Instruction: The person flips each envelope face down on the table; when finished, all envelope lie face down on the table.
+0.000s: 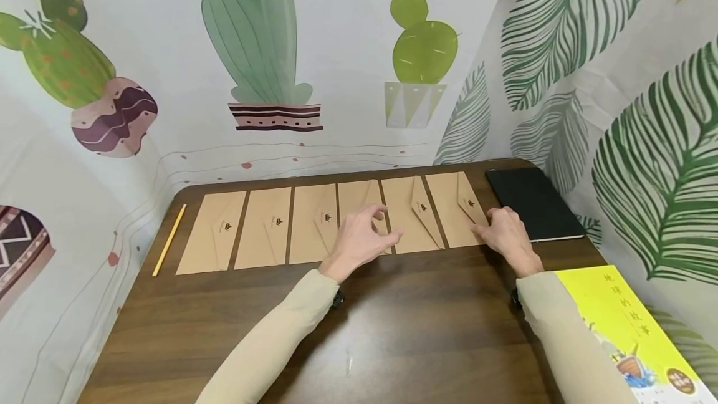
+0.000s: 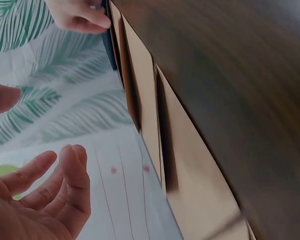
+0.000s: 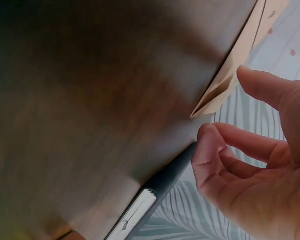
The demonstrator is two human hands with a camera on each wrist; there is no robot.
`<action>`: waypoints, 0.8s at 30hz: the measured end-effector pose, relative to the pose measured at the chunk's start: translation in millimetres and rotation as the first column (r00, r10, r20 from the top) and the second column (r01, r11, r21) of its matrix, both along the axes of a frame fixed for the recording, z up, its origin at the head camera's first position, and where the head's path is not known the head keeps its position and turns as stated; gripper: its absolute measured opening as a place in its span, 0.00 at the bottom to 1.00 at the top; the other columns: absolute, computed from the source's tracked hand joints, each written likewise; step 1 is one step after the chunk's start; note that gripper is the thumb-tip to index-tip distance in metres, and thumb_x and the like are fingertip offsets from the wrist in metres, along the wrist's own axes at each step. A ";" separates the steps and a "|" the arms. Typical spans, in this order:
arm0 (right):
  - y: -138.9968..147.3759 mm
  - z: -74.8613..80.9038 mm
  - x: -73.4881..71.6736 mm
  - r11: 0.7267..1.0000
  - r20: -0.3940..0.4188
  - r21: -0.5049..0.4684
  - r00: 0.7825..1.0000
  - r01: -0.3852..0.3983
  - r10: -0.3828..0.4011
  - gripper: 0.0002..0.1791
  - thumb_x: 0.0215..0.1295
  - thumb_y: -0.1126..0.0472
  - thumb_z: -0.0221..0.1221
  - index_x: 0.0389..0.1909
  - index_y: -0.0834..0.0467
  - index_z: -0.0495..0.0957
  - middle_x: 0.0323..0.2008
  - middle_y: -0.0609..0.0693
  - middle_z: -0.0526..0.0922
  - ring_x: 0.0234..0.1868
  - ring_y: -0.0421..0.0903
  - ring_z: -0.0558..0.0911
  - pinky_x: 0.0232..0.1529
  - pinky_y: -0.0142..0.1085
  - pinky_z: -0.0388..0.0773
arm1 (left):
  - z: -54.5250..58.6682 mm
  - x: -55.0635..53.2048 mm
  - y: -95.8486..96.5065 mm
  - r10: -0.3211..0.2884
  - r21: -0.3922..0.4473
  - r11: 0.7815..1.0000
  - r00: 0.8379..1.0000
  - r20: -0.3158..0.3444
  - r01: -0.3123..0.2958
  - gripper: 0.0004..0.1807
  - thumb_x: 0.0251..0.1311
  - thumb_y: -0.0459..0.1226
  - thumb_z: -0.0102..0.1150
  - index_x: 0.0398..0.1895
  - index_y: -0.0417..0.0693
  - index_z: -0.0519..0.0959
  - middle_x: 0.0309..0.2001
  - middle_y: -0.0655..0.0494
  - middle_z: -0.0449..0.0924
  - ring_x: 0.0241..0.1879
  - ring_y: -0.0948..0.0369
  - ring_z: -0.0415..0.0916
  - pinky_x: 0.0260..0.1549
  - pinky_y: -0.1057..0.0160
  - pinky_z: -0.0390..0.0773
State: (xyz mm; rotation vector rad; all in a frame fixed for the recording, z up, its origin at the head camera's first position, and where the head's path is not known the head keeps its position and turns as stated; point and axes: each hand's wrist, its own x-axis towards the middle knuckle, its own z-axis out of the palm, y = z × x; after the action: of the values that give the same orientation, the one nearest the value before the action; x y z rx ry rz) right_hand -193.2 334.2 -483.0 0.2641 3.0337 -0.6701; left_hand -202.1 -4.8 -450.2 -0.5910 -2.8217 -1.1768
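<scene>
Several brown kraft envelopes lie side by side in a row, each with a pointed flap and a small dark crown print. My left hand hovers over the fourth envelope from the left, thumb and bent fingers apart with nothing between them. In the left wrist view, the left fingers stand away from the envelopes. At the lower right corner of the rightmost envelope is my right hand. Its thumb overlaps that envelope's edge in the right wrist view, while the fingers curve apart from it, beside the black notebook.
A yellow pencil lies left of the row. On the right, a yellow book is partly covered by the right sleeve. The brown wooden table meets a patterned cloth behind the envelopes.
</scene>
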 end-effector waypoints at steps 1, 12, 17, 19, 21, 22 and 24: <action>1.2 -1.7 -1.1 1.000 0.012 0.005 1.000 0.001 -0.002 0.35 0.72 0.50 0.66 0.65 0.78 0.76 0.63 0.82 0.76 0.62 0.80 0.78 0.61 0.69 0.78 | -0.4 0.0 5.6 -0.011 0.008 1.000 1.000 0.015 0.011 0.34 0.61 0.54 0.75 0.66 0.47 0.83 0.56 0.47 0.91 0.36 0.63 0.85 0.39 0.61 0.83; 8.0 -9.4 -9.6 0.998 -0.011 0.054 1.000 0.019 -0.019 0.19 0.71 0.54 0.67 0.37 0.70 0.84 0.43 0.72 0.82 0.42 0.66 0.81 0.41 0.55 0.79 | -6.5 -0.4 56.8 -0.063 0.066 0.996 0.992 0.112 0.056 0.30 0.63 0.51 0.73 0.66 0.50 0.84 0.52 0.50 0.93 0.40 0.61 0.88 0.43 0.65 0.83; 18.5 -25.6 -17.3 0.998 -0.026 0.052 0.999 0.026 -0.025 0.13 0.70 0.59 0.66 0.31 0.66 0.84 0.39 0.67 0.81 0.39 0.63 0.79 0.38 0.53 0.77 | -9.2 0.4 80.4 -0.070 0.068 0.996 0.987 0.145 0.060 0.29 0.65 0.53 0.73 0.65 0.50 0.85 0.50 0.53 0.93 0.44 0.60 0.88 0.45 0.64 0.84; 26.4 -42.2 -24.0 0.999 -0.045 0.050 0.999 0.019 -0.016 0.12 0.69 0.59 0.65 0.30 0.64 0.84 0.38 0.66 0.81 0.38 0.62 0.80 0.38 0.53 0.78 | -10.4 1.1 88.1 -0.067 0.057 0.997 0.986 0.156 0.058 0.29 0.65 0.53 0.74 0.64 0.50 0.85 0.49 0.54 0.93 0.45 0.61 0.87 0.46 0.65 0.84; 34.2 -55.8 -29.3 0.999 -0.068 0.048 0.998 -0.002 0.005 0.12 0.70 0.60 0.63 0.28 0.63 0.84 0.37 0.66 0.80 0.38 0.63 0.80 0.37 0.53 0.77 | -11.7 1.1 94.4 -0.067 0.054 0.997 0.985 0.159 0.059 0.28 0.65 0.52 0.74 0.63 0.50 0.85 0.47 0.56 0.93 0.43 0.63 0.86 0.46 0.66 0.83; 36.8 -61.6 -31.6 0.998 -0.083 0.060 0.997 -0.002 0.006 0.13 0.70 0.59 0.62 0.26 0.62 0.84 0.36 0.65 0.81 0.37 0.62 0.80 0.36 0.53 0.77 | -12.0 0.9 97.1 -0.067 0.052 0.997 0.985 0.158 0.059 0.27 0.65 0.51 0.73 0.62 0.50 0.85 0.46 0.57 0.93 0.42 0.64 0.86 0.45 0.66 0.83; 38.1 -66.9 -33.4 0.997 -0.107 0.071 0.994 0.001 0.006 0.15 0.70 0.59 0.60 0.24 0.61 0.83 0.34 0.64 0.81 0.35 0.61 0.81 0.34 0.53 0.77 | -12.7 0.2 101.0 -0.068 0.054 0.997 0.985 0.159 0.060 0.25 0.66 0.50 0.73 0.62 0.49 0.86 0.44 0.59 0.92 0.41 0.65 0.84 0.44 0.67 0.82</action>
State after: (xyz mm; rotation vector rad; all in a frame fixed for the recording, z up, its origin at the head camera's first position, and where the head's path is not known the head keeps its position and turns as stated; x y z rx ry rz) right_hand -226.6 372.3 -550.0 0.2329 3.1643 -0.5962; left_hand -202.0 96.2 -462.9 -0.6155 -2.9153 -1.3599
